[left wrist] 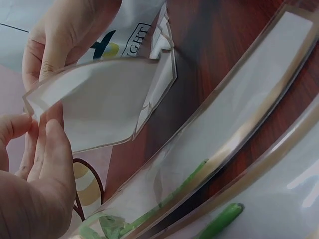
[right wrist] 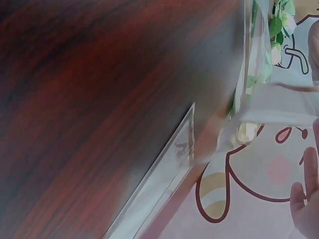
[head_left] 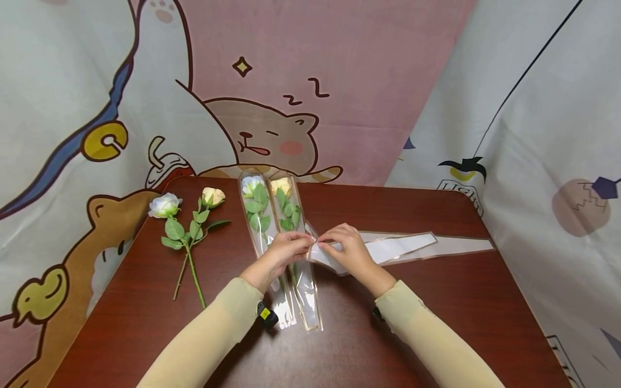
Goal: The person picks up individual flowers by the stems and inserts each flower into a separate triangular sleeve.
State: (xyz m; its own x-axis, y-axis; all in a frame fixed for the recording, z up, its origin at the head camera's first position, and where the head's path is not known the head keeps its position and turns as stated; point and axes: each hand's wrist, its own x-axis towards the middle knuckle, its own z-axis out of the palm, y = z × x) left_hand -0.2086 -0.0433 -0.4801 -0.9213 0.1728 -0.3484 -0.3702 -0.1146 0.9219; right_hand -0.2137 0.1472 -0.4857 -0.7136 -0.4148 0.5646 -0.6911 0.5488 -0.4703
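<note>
Both hands hold the narrow end of a white flower sleeve (head_left: 401,247) with gold-brown edges, clear film over its face. My left hand (head_left: 286,249) pinches its corner between thumb and fingertips, close up in the left wrist view. Opposite it, my right hand (head_left: 350,249) grips the same end, its fingers partly behind the sleeve (left wrist: 107,102) in that view. Under the forearms' reach lie two filled sleeves side by side, one with a blue-white rose (head_left: 252,186), one with a yellow rose (head_left: 281,187). The held sleeve's body extends to the right over the table.
Another pale flat sleeve (head_left: 466,246) lies beneath the held one, toward the table's right edge. Two loose artificial roses, a blue-white one (head_left: 165,206) and a cream one (head_left: 213,197), lie crossed at the left. A printed cloth (head_left: 368,97) hangs behind the brown table (head_left: 388,345).
</note>
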